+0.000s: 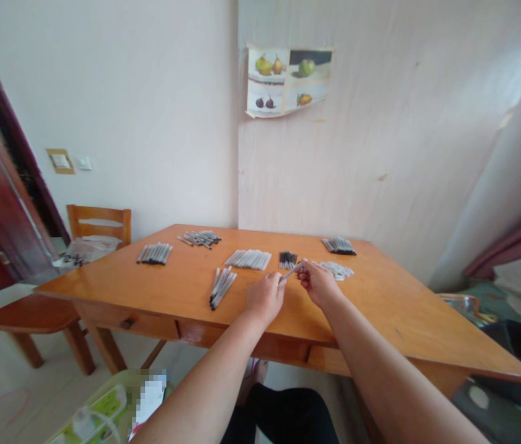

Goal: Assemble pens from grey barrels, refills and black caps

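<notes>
A slim grey pen (291, 271) is held slantwise between my two hands above the wooden table (371, 308). My left hand (266, 299) grips its lower end, with the fingers closed. At the upper end, the closed fingers of my right hand (318, 282) pinch it. Just behind my right hand lies a loose pile of pale grey pen parts (338, 270), partly hidden by that hand. A small group of black pieces (288, 259) sits beyond the pen. Left of my left hand lies a bundle of grey pens with black ends (222, 287).
Other pen groups lie on the table: a row of pale barrels (248, 259), black-ended bundles at left (155, 253) and far right (340, 246), and a scattered pile (200, 238). A wooden chair (98, 216) stands left, holding a plastic bag (87, 248). A dark bin (519, 348) is right.
</notes>
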{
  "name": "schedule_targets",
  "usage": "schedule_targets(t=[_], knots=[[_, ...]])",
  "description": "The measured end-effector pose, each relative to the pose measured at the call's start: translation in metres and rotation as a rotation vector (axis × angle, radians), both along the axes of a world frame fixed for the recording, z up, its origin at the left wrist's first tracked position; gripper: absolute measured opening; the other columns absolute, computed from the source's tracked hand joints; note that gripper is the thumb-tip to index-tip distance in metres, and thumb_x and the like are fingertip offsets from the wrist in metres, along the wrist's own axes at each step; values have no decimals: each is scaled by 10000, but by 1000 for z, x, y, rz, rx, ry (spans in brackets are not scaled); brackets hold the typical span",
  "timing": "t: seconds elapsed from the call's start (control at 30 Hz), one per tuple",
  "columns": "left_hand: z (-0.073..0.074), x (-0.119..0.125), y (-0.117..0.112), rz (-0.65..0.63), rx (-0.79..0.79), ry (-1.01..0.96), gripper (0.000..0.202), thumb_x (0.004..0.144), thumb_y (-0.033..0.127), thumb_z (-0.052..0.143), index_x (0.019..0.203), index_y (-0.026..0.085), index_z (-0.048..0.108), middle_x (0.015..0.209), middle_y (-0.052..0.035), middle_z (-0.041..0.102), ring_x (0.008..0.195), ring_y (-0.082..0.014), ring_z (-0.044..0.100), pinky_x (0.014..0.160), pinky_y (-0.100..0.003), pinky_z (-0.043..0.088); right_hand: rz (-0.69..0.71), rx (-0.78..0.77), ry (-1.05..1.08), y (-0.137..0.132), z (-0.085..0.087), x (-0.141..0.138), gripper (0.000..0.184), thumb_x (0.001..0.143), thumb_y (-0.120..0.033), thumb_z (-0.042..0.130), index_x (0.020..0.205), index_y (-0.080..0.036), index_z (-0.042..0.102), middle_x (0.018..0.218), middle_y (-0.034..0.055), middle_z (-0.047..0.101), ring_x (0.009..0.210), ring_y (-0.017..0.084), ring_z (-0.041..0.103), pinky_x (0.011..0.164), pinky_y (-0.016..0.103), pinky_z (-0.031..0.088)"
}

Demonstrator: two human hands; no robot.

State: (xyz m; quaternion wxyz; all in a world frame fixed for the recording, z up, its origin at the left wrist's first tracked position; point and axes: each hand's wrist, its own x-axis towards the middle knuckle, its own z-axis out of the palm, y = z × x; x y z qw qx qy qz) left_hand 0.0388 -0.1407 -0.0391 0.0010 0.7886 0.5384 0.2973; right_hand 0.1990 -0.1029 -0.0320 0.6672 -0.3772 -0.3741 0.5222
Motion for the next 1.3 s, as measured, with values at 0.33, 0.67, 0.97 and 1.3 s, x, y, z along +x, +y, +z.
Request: schedule_targets(t=[0.33, 0.67, 0.97, 1.3], knots=[[9, 29, 26, 4, -3, 17, 493, 942, 497, 190, 1048, 215, 580, 866, -98, 674, 742, -220, 629, 623, -294, 371, -8, 31, -250, 26, 21, 29, 325, 653, -442, 727, 660, -156, 574, 589, 26, 619, 412, 56, 418, 341, 189, 248], [-1, 35, 35, -14, -43, -39, 532, 937, 514, 158, 977, 201, 587, 778, -110, 661, 657, -218, 602, 570, -289, 304, 10, 52, -163, 41, 2, 34, 333, 651, -451, 726, 683, -155, 577, 570, 2, 582, 449, 56, 435, 373, 171, 259], [-4, 34, 45, -206, -185, -361, 474, 918, 536, 266, 796, 186, 561, 700, -43, 598, 648, -169, 537, 580, -262, 306, 42, 10, -169, 39, 8, 39, 316, 643, -434, 729, 698, -156, 588, 583, 24, 595, 449, 67, 432, 362, 186, 212], [2, 31, 44, -317, -435, -696, 431, 862, 553, 398, 756, 167, 557, 572, 16, 462, 561, -128, 417, 558, -244, 308, 73, 6, -156, 38, 9, 42, 273, 677, -395, 713, 726, -152, 598, 587, 23, 595, 452, 68, 441, 361, 188, 174]])
